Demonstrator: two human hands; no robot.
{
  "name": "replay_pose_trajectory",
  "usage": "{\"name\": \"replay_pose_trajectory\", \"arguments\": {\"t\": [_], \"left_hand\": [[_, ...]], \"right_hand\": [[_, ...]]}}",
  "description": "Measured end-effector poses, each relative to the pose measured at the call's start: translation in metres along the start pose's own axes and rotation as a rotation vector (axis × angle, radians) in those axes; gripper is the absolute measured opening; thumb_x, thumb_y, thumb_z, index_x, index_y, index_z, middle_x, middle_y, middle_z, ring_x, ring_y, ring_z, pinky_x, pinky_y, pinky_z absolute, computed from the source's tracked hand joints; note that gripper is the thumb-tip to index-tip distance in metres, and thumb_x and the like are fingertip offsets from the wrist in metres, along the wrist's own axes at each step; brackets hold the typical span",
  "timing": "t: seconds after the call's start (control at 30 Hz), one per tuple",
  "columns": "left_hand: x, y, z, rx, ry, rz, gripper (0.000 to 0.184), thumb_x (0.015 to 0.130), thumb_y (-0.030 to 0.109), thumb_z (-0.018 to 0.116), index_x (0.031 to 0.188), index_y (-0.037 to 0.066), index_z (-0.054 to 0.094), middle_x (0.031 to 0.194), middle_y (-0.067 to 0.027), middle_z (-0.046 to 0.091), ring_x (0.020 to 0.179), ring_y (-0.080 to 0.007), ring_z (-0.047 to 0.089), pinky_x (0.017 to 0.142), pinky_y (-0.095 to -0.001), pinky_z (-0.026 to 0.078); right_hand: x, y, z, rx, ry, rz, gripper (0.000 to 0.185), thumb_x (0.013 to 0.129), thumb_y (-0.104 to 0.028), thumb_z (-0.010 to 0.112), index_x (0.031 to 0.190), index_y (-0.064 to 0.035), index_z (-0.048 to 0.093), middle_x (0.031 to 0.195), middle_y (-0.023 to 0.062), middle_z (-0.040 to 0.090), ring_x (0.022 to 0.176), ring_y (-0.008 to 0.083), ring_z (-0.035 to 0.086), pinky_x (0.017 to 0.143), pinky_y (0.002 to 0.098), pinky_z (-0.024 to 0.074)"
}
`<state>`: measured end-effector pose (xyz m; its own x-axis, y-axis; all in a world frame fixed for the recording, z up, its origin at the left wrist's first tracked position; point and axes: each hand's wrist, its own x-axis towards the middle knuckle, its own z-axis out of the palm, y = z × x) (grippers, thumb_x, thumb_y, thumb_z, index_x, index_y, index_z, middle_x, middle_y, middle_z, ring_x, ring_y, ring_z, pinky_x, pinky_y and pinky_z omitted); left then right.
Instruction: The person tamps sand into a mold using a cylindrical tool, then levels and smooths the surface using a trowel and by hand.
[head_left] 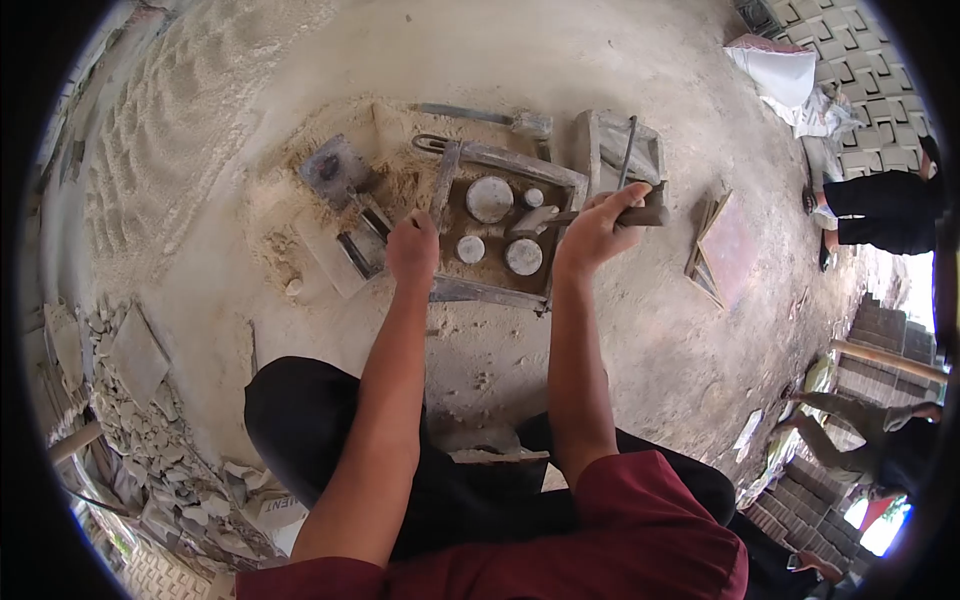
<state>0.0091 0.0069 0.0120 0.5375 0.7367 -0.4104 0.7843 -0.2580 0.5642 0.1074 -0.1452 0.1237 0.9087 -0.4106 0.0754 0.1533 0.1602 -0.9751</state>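
Note:
My right hand is wrapped round the thick handle of a small trowel, its light, rounded blade above the sand. Beneath it lies a rectangular frame filled with brown sand. Set in the sand are several round whitish discs, including a large disc and a smaller disc. My left hand is closed at the frame's left side; whatever is inside its fingers is hidden. Near it are narrow metal-looking bars on a flat board.
A second frame and a long-handled tool lie behind. A thin rod rises by my right hand. A square board is at right, rubble at left. Other people are at the right edge.

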Motion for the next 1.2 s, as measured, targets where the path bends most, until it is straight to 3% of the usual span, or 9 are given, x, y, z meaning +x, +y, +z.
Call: {"name": "replay_pose_trajectory", "arguments": {"t": [0.2, 0.33, 0.47, 0.57, 0.7, 0.8, 0.93, 1.07, 1.2], "left_hand": [[0.005, -0.004, 0.008, -0.013, 0.033, -0.013, 0.050, 0.094, 0.039, 0.035, 0.090, 0.001, 0.067, 0.090, -0.0237, 0.066, 0.085, -0.0430, 0.062, 0.075, -0.0532, 0.049], [0.002, 0.003, 0.006, -0.042, -0.056, -0.038, 0.050, 0.094, 0.039, 0.035, 0.090, 0.001, 0.067, 0.089, -0.0240, 0.066, 0.085, -0.0432, 0.062, 0.076, -0.0534, 0.049], [0.004, -0.006, 0.002, -0.016, 0.021, -0.006, 0.050, 0.094, 0.039, 0.035, 0.091, 0.000, 0.067, 0.089, -0.0254, 0.066, 0.085, -0.0436, 0.062, 0.076, -0.0527, 0.049], [0.004, -0.001, 0.005, -0.034, 0.001, -0.007, 0.051, 0.094, 0.039, 0.035, 0.092, 0.000, 0.067, 0.089, -0.0258, 0.065, 0.086, -0.0439, 0.062, 0.076, -0.0523, 0.049], [0.004, -0.004, 0.011, -0.039, 0.066, 0.013, 0.052, 0.094, 0.039, 0.034, 0.091, 0.000, 0.067, 0.088, -0.0254, 0.066, 0.086, -0.0440, 0.062, 0.077, -0.0522, 0.049], [0.003, -0.003, 0.008, -0.010, 0.057, 0.004, 0.053, 0.094, 0.040, 0.034, 0.089, -0.001, 0.068, 0.087, -0.0255, 0.066, 0.085, -0.0439, 0.062, 0.076, -0.0521, 0.049], [0.008, -0.006, 0.012, -0.022, 0.067, 0.027, 0.054, 0.094, 0.040, 0.034, 0.088, -0.002, 0.068, 0.087, -0.0260, 0.066, 0.084, -0.0441, 0.062, 0.077, -0.0519, 0.049], [0.007, -0.005, 0.016, 0.016, 0.095, 0.026, 0.053, 0.093, 0.039, 0.035, 0.090, -0.001, 0.068, 0.089, -0.0266, 0.066, 0.085, -0.0442, 0.062, 0.077, -0.0517, 0.050], [0.005, -0.005, 0.010, 0.017, 0.080, 0.011, 0.052, 0.093, 0.039, 0.035, 0.092, -0.001, 0.069, 0.089, -0.0273, 0.065, 0.089, -0.0440, 0.062, 0.080, -0.0520, 0.049]], "right_hand": [[0.014, 0.006, -0.003, 0.000, -0.393, -0.322, 0.047, 0.096, -0.045, 0.049, 0.074, -0.0038, 0.044, 0.063, -0.0001, 0.044, 0.057, 0.0082, 0.040, 0.050, 0.0249, 0.0336], [0.035, 0.029, -0.008, -0.214, -0.593, -0.130, 0.038, 0.096, -0.034, 0.054, 0.073, -0.0043, 0.048, 0.058, -0.0023, 0.048, 0.051, 0.0062, 0.044, 0.046, 0.0232, 0.0341], [0.034, -0.003, -0.002, 0.156, -0.427, -0.154, 0.041, 0.097, -0.025, 0.053, 0.060, -0.0092, 0.044, 0.049, -0.0049, 0.042, 0.044, 0.0033, 0.039, 0.039, 0.0219, 0.0282], [0.034, 0.034, -0.008, -0.089, -0.380, -0.153, 0.049, 0.099, -0.025, 0.048, 0.053, -0.0100, 0.041, 0.046, -0.0042, 0.038, 0.040, 0.0035, 0.032, 0.038, 0.0214, 0.0239], [0.033, -0.007, -0.009, 0.079, -0.289, -0.169, 0.050, 0.098, -0.025, 0.051, 0.052, -0.0081, 0.041, 0.046, -0.0036, 0.038, 0.042, 0.0046, 0.034, 0.040, 0.0236, 0.0227], [0.025, 0.024, -0.007, -0.143, -0.343, -0.309, 0.046, 0.098, -0.018, 0.047, 0.055, -0.0126, 0.033, 0.048, -0.0035, 0.035, 0.040, 0.0045, 0.026, 0.038, 0.0241, 0.0187], [0.028, -0.005, -0.012, 0.083, -0.437, -0.095, 0.047, 0.097, -0.021, 0.052, 0.054, -0.0079, 0.038, 0.050, -0.0040, 0.037, 0.046, 0.0045, 0.031, 0.042, 0.0253, 0.0216], [0.021, 0.027, -0.011, -0.206, -0.593, -0.138, 0.047, 0.097, -0.020, 0.053, 0.053, -0.0070, 0.041, 0.051, -0.0042, 0.039, 0.047, 0.0039, 0.031, 0.043, 0.0258, 0.0219], [0.004, 0.001, -0.012, -0.067, -0.581, 0.020, 0.048, 0.096, -0.021, 0.054, 0.052, -0.0058, 0.042, 0.051, -0.0047, 0.039, 0.050, 0.0042, 0.032, 0.043, 0.0265, 0.0225]]}}
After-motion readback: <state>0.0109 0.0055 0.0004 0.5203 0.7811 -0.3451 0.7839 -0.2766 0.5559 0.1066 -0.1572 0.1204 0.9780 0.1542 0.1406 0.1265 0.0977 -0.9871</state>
